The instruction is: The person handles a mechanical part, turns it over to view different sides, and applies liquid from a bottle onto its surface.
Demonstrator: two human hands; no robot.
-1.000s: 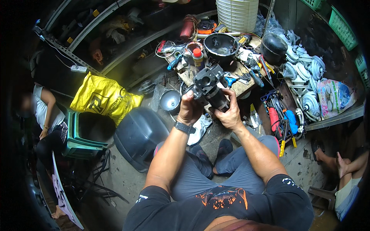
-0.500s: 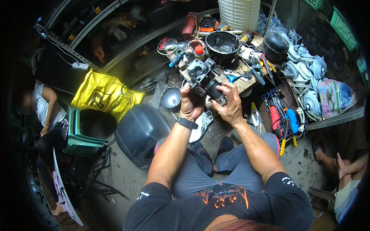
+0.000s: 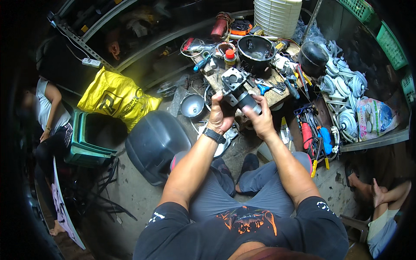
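jointly, grip (image 3: pixel 220 118) on mechanism (image 3: pixel 236 88), tools (image 3: pixel 307 132) in box (image 3: pixel 322 106)

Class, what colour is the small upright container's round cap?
The round cap is red, clearest in head view.

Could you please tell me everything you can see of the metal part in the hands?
The metal part looks like a machined assembly: a pale grey, squarish block with a round recess on its face, joined to a dark cylinder. It is held aloft, tilted, with the block toward upper left and the cylinder toward lower right. The left hand supports its left side; the right hand grips the cylinder. Its underside is hidden.
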